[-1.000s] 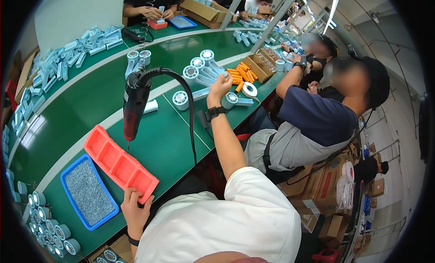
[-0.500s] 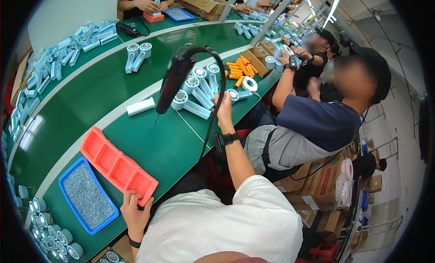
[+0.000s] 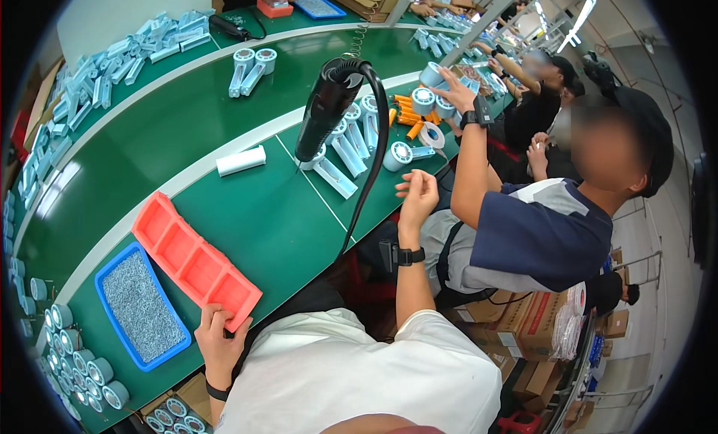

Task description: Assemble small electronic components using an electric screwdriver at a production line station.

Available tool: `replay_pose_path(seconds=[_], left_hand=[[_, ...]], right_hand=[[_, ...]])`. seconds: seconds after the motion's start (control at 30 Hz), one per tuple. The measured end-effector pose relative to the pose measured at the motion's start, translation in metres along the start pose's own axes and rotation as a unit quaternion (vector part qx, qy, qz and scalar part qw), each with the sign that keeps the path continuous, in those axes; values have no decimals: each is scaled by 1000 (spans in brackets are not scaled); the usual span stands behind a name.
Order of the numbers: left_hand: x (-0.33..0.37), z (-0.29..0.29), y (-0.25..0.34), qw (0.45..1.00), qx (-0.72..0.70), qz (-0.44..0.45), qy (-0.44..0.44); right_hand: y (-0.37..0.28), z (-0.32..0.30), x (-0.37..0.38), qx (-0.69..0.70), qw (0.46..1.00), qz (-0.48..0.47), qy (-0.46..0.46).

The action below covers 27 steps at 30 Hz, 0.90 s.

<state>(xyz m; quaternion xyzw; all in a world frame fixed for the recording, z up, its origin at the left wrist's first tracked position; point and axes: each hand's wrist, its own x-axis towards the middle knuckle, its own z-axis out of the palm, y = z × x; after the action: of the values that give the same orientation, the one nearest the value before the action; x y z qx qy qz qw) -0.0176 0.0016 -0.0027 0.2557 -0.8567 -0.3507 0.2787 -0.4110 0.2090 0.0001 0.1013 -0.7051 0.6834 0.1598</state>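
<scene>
The red tray [image 3: 196, 262] lies aslant on the near left part of the green bench [image 3: 254, 217], its compartments facing up. The left hand [image 3: 219, 344] has stayed clamped on its near end, thumb on one side and fingers on the other, and the tray has barely shifted.

What has changed is to the right. The right hand [image 3: 419, 198] has drawn back from the light-blue fan pieces [image 3: 335, 178] toward the near edge, its fingers bent and nothing visible in them; whether the tips meet, I cannot tell. It looks free of the pieces, which leaves only the left hand plainly holding something.

The black electric screwdriver [image 3: 327, 109] has swung farther right and appears in front of the fan pieces, away from the tray. Beyond, the co-worker's hand [image 3: 458, 94] has come in over fan pieces beside the orange cylinders [image 3: 410, 116].

The blue tray [image 3: 169, 357] of small metallic bits, just left of the red one, and the white cylinder [image 3: 241, 161] on the far side look undisturbed.
</scene>
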Motion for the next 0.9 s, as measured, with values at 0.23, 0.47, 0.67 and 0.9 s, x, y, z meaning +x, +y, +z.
replay_pose_path(seconds=[0.23,0.47,0.67,0.9], left_hand=[[-5,-3,-2,1000,17,-7,-13],[-2,-3,-1,1000,12,4,-5],[4,-4,7,999,16,23,-14],[0,-5,0,999,21,-11,-22]], right_hand=[[12,-20,8,122,987,93,39],[7,-1,5,148,982,115,6],[32,-23,-21,157,975,152,-48],[10,-4,-43,145,918,284,-235]])
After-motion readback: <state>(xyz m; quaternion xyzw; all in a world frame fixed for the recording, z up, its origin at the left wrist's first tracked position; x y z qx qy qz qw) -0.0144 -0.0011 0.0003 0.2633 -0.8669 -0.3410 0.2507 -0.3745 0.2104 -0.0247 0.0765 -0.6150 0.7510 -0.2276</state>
